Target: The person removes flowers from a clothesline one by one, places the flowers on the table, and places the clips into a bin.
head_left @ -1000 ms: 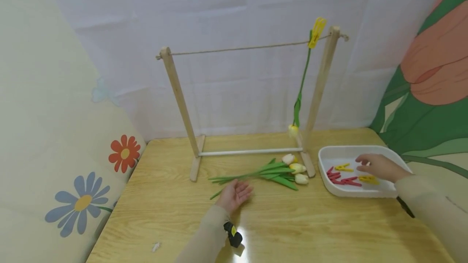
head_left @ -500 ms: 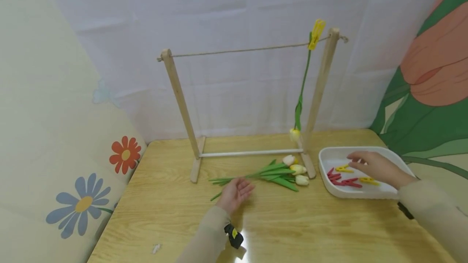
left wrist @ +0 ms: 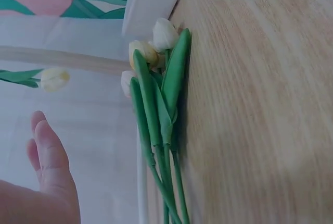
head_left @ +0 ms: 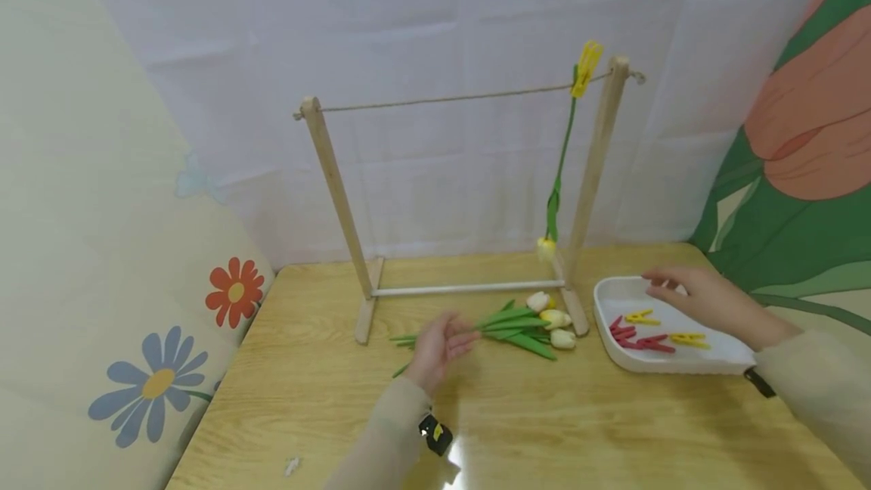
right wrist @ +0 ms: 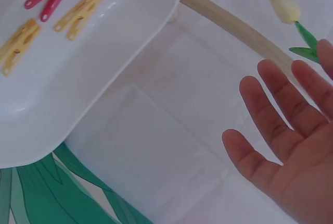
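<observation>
My left hand point(head_left: 438, 350) is over the stems of a bunch of pale tulips point(head_left: 520, 324), palm up and fingers loosely bent, holding nothing. In the left wrist view its fingers stand apart from the green leaves point(left wrist: 151, 109). My right hand point(head_left: 704, 301) hovers over the white tray point(head_left: 680, 365), fingers relaxed around nothing, as the right wrist view also shows. Beneath it in the tray lie yellow clothespins point(head_left: 689, 339) and red clothespins point(head_left: 655, 343). One tulip point(head_left: 554, 203) hangs head down from a rope point(head_left: 442, 100), clipped by a yellow clothespin point(head_left: 586, 70).
A wooden frame with a left post point(head_left: 333, 187) and a right post point(head_left: 599, 165) carries the rope. A white bar point(head_left: 469, 288) joins its feet low down. Behind stands a white cloth point(head_left: 422, 36); painted walls flank the wooden table point(head_left: 544, 429).
My right hand has moved left and slightly up over the tray. The left hand has lifted a little over the stems. Clothespins and tulips stay in place.
</observation>
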The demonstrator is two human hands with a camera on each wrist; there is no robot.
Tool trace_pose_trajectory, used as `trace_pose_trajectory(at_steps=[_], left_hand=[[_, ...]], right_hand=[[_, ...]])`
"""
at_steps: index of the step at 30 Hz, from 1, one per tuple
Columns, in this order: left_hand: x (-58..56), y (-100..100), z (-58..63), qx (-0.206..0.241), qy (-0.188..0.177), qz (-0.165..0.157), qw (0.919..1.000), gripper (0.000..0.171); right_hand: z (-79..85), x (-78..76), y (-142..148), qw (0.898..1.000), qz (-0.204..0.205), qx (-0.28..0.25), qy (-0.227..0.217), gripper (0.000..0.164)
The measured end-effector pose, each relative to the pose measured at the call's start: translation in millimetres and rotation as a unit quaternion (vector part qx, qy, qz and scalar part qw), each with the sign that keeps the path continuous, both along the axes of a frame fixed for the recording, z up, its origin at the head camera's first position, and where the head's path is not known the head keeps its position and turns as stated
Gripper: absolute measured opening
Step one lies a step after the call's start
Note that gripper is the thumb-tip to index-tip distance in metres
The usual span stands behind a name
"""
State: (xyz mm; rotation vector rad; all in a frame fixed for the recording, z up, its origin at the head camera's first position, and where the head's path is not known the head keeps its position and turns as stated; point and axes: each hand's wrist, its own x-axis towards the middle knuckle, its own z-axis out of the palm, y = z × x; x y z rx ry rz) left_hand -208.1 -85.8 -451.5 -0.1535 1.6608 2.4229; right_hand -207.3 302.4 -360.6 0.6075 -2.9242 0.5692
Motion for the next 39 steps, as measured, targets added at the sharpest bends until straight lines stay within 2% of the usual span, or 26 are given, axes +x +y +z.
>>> trace_pose_trajectory(at_steps=[6,9,16,24,28,33,39], left_hand=[[2.5,4.7,9.3,-0.036,0.023,0.012,0.999,0.041],[4.3,8.7,14.3,-0.044,0.031,0.021,0.9983,0.039],[8.0,13.8,20.8,-0.048,0.078,0.039,0.9951,0.031],[8.9,14.0,32.5,-0.088,0.113,0.037,0.989,0.036],[4.9,17.6,43.5,-0.106,0.136,0.041,0.9843,0.037],[1.2,21.5,59.7,-0.124,0.158,0.026,0.9794,0.037],[-3.9,26.6,82.5,-0.133,0.183,0.019,0.9739,0.035]], right_hand=[[12.7,0.9,-10.1,1.0,0.018,-0.008,0.02,0.033],[20.0,0.0,-18.3,0.998,0.032,-0.011,0.048,0.031],[40.4,1.0,-38.5,0.992,0.051,-0.021,0.114,0.03],[59.9,2.5,-52.6,0.986,0.07,-0.018,0.15,0.029],[71.4,1.3,-57.3,0.979,0.071,-0.032,0.19,0.028],[86.3,-1.1,-63.1,0.962,0.078,-0.043,0.259,0.031],[111.8,-8.3,-69.6,0.946,0.072,-0.053,0.312,0.038]])
